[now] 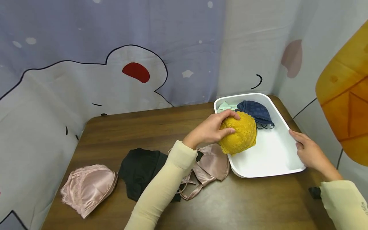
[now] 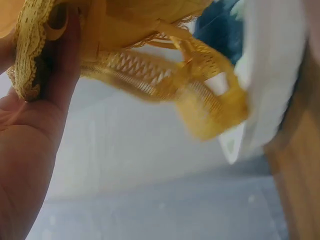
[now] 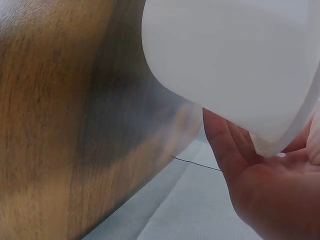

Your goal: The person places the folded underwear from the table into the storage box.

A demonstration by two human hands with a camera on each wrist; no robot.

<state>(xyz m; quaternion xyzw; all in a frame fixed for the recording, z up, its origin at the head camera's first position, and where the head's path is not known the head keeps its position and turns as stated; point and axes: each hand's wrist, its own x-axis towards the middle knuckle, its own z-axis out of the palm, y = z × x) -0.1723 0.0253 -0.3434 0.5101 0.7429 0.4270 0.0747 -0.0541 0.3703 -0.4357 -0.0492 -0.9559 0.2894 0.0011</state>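
Observation:
My left hand (image 1: 211, 127) grips a yellow lace bra (image 1: 241, 134) over the left side of a white plastic bin (image 1: 273, 159). In the left wrist view the bra's strap and lace band (image 2: 145, 75) dangle away from the fingers. The right hand (image 1: 311, 153) holds the bin's right rim, thumb on top and fingers beneath the edge, as the right wrist view shows. At the back of the bin lie a navy blue bra (image 1: 256, 111) and a mint green piece of fabric (image 1: 225, 106).
On the wooden table (image 1: 120, 131), left of the bin, lie a dusty pink satin bra (image 1: 214, 163), a black garment (image 1: 141, 172) partly behind my left sleeve, and a light pink lace-edged bra (image 1: 90, 187). A printed curtain (image 1: 187, 48) hangs behind the table.

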